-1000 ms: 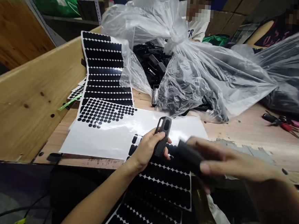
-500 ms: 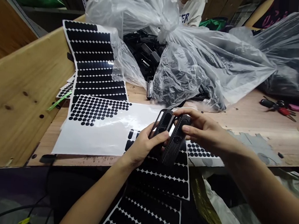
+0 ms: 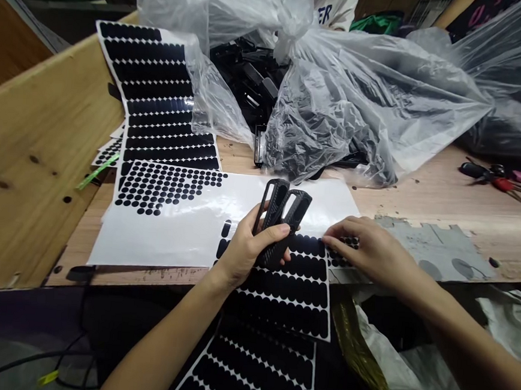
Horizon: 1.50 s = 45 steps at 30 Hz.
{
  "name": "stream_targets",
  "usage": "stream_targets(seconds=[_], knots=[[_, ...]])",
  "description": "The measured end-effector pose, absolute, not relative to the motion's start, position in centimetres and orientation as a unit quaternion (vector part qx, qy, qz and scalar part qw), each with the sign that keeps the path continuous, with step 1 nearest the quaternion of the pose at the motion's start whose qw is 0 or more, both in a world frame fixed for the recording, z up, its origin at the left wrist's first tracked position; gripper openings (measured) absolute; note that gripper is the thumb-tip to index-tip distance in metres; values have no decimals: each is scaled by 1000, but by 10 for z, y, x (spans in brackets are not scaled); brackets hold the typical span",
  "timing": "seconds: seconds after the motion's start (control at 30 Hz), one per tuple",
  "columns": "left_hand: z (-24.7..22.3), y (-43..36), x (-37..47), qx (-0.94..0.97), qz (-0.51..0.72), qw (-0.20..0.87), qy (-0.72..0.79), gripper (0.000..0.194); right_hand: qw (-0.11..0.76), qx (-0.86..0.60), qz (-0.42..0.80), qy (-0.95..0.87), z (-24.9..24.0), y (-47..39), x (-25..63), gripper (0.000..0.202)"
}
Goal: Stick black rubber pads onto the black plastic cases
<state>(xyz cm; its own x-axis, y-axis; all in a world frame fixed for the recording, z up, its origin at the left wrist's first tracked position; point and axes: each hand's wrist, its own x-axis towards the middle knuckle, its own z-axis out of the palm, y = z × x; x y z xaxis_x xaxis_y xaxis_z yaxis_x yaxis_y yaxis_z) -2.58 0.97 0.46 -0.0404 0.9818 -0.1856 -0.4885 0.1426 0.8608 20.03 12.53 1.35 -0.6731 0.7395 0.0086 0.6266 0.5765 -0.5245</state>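
Observation:
In my left hand (image 3: 251, 245) are two slim black plastic casings, side by side, with a carbon-fibre pattern and long cut-out slots: one casing (image 3: 276, 197) on the left, the other casing (image 3: 300, 207) on the right. My thumb presses across them. Under that hand lies a sheet of black stickers (image 3: 297, 300), hanging over the table's front edge. My right hand (image 3: 351, 241) is closed in a pinch at the right end of this sheet's top row. Whatever its fingertips hold, if anything, is too small to make out.
A clear plastic bag (image 3: 331, 104) with black casings (image 3: 247, 80) spilling out stands at the back. Another sticker sheet (image 3: 155, 96) leans at the left by the wooden side board (image 3: 42, 160). Keys (image 3: 492, 174) lie at the right. Across the table is another person's white shirt (image 3: 340, 9).
My right hand has let go of the right-hand casing and moved down and right to the sticker sheet's edge. My left hand now holds both casings together, tilted to the right.

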Motion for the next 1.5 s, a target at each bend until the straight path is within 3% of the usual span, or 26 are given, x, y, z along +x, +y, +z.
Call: stream_targets(seconds=[0.17,0.53,0.7,1.07,1.13,1.33,1.5], knots=[[3,5,-26,328,583,608,427,47,118,-403,292,-859,5,119,203,41],[9,-19,-23,373,571,558,473,56,109,-370,306,-871,7,102,189,24],[7,-26,-20,413,554,526,496,54,161,-371,235,-884,-2,99,187,17],[-6,-33,-18,420,578,494,495,56,136,-348,235,-897,-4,103,186,21],[-7,-36,-16,436,582,476,494,56,153,-356,306,-870,1,100,186,21],[6,-43,-11,489,567,373,547,60,126,-373,739,-547,18,90,185,33],[13,-34,-2,423,622,417,510,52,100,-340,847,-396,12,81,175,33]])
